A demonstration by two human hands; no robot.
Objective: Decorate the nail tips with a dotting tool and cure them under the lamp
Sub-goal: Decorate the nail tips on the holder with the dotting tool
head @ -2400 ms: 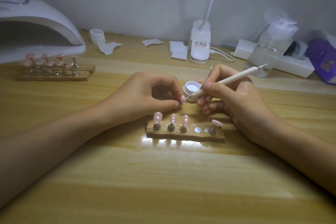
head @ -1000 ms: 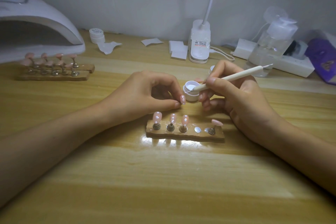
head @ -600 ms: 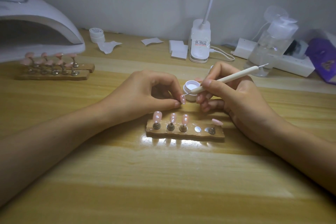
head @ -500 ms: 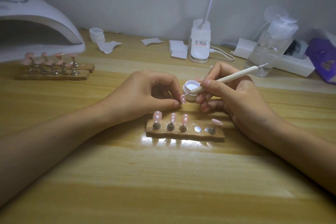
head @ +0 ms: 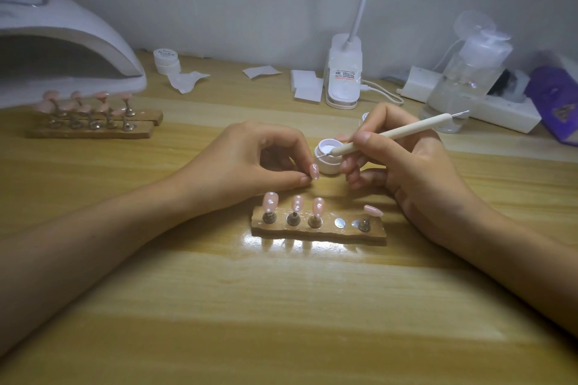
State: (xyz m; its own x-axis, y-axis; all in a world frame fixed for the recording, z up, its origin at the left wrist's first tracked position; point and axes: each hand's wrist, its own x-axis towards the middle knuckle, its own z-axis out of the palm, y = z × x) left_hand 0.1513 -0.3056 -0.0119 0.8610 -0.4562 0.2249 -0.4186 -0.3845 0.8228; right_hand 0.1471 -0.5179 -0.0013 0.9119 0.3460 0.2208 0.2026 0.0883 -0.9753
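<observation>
While the left hand point(head: 250, 162) pinches a pink nail tip point(head: 313, 171) in its fingers point(head: 294, 180) behind the wooden stand point(head: 319, 231) on the desk point(head: 281, 306), the right hand point(head: 406, 162) grips the dotting tool point(head: 391, 134), point at the white pot's point(head: 328, 164) mouth.

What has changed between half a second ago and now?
The right hand swung the dotting tool, so its point left the nail tip and went back into the white jar. The left hand still holds that nail tip; the wooden holder has not moved.

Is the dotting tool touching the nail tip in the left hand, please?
No, the dotting tool dips into the white jar instead.
</observation>
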